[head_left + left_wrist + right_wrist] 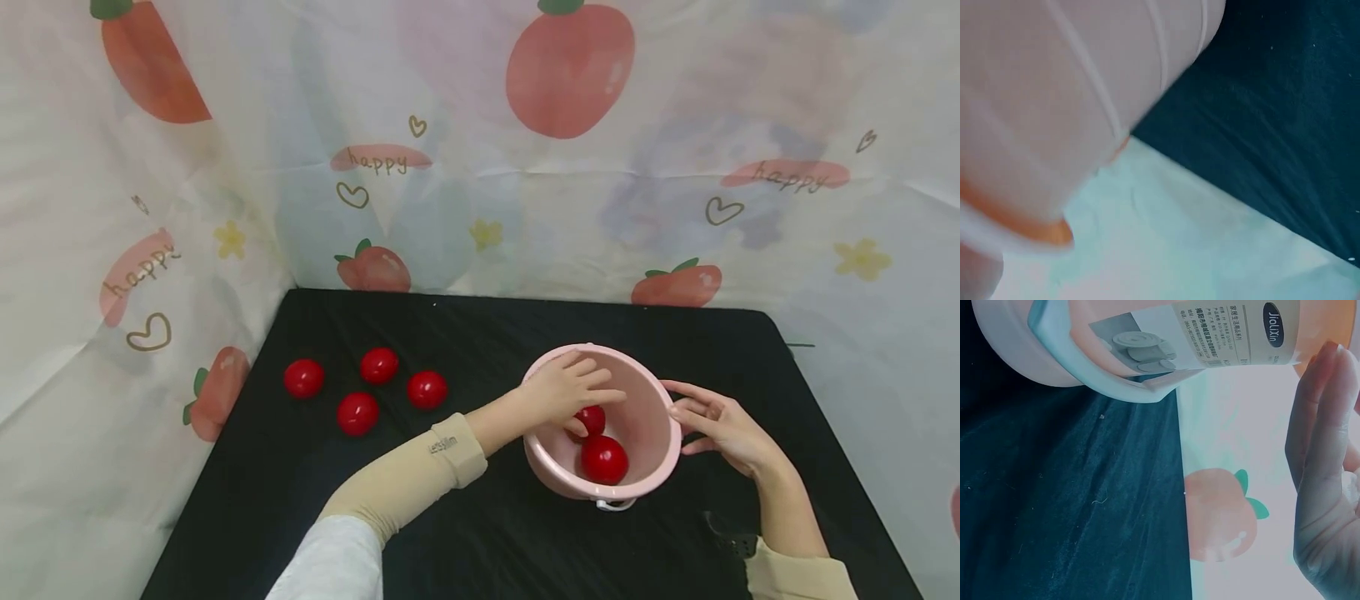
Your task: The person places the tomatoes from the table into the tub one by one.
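Red ball (594, 418), under left hand (568, 390) (contact unclear)

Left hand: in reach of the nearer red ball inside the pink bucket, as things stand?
Likely yes: the left hand is over the open pink bucket, and nothing visible covers the nearer red ball.

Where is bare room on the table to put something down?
The table is bare between the loose red balls and the pink bucket, beyond the left sleeve; also in front of the bucket. Crowded: among those balls, inside the bucket under the left hand, and by the right hand.
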Available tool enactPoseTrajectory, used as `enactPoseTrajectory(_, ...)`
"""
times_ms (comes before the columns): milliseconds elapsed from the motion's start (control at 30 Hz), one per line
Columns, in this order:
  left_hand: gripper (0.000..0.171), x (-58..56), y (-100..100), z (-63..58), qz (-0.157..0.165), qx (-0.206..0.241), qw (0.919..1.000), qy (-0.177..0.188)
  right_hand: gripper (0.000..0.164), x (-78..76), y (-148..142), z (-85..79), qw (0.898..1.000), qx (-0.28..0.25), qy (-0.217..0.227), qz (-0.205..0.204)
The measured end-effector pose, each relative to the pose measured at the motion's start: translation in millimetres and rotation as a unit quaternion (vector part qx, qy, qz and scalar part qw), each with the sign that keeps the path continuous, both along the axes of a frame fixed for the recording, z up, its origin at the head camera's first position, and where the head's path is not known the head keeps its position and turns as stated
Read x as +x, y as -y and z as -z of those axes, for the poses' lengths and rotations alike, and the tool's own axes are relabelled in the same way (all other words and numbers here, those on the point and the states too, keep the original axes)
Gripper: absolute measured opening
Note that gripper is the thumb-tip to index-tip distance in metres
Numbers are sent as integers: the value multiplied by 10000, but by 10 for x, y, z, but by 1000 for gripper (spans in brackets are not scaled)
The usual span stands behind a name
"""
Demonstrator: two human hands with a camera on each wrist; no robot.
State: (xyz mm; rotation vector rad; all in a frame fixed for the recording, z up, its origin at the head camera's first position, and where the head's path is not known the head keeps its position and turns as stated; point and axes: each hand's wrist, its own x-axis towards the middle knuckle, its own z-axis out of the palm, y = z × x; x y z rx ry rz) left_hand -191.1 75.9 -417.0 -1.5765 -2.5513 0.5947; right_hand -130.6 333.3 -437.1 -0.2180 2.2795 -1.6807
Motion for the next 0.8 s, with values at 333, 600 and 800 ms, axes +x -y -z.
enactPoseTrajectory(333, 64, -59, 822, -152, -1127, 1470, 9824, -219, 42, -17, 13, 5, 10000, 26, 68, 61)
enactPoseTrajectory(600, 62, -66, 1446, -17, -2161, 2199, 9510, -253, 40, -13, 3, 9, 10000, -6, 70, 48)
enactPoseTrajectory(800, 62, 25, 1837, 206, -2959, 2690, 9165, 77, 39, -7, -4, 12, 10000, -33, 75, 39)
